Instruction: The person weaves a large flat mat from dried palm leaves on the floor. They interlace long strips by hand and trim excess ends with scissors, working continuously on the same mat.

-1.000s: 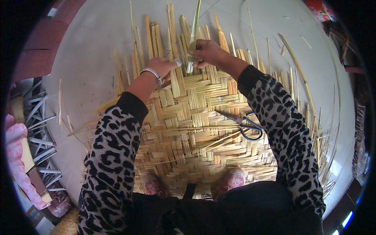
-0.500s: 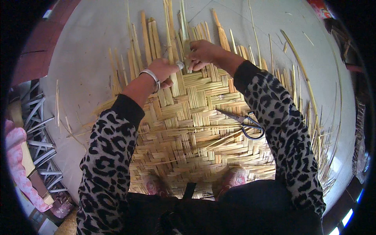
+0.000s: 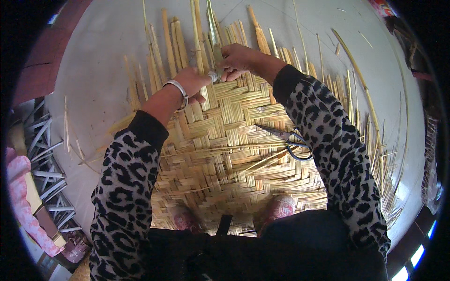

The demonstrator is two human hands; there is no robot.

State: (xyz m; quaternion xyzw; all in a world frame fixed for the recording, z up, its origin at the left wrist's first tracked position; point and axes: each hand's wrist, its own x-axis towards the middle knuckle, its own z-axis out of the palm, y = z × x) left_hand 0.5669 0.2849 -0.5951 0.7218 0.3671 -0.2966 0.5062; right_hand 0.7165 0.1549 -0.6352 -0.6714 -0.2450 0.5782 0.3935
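A woven mat of split straw-coloured strips (image 3: 225, 140) spreads over the floor under me, its loose strip ends fanning out at the far edge. At that edge my left hand (image 3: 191, 83) is closed in a pinch, with a wrapped finger and a bangle on the wrist. Just right of it my right hand (image 3: 234, 61) grips a pale green strip (image 3: 214, 33) between thumb and fingers. What the left fingertips pinch looks like a strip of the weave, partly hidden by the hand. Scissors (image 3: 288, 138) with dark handles lie on the mat by my right forearm.
Loose long strips (image 3: 365, 89) lie on the grey floor to the right. At the left stand stacked grey metal bars (image 3: 44, 154) and a pink cloth (image 3: 21, 182). My shoes (image 3: 281, 208) rest on the near part of the mat.
The whole view has shifted slightly, so mat and scissors sit a little further left. Both hands stay at the far edge in nearly the same pose.
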